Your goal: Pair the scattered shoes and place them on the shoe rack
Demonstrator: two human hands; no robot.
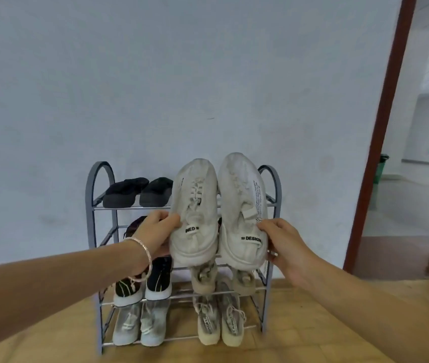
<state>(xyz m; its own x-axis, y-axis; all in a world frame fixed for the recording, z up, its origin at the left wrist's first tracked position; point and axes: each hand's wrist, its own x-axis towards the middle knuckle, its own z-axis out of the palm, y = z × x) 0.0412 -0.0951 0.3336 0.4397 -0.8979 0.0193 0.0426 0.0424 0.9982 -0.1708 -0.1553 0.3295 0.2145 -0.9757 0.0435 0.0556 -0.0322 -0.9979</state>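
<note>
Off-white fabric, scuffed: two sneakers held side by side, touching, toes up, in front of the grey metal shoe rack. Left hand grips the left sneaker near its heel, thumb on top, fingers behind. Right hand clamps the right sneaker at its outer heel edge. A bracelet circles the left wrist. Pair hangs level with the rack's upper tiers, right half. Top shelf, left: black shoes. Lower down, left: black-and-white sneakers, then pale grey ones at bottom. Right side: beige pairs on the two lowest shelves. Wooden floor, white wall behind.
</note>
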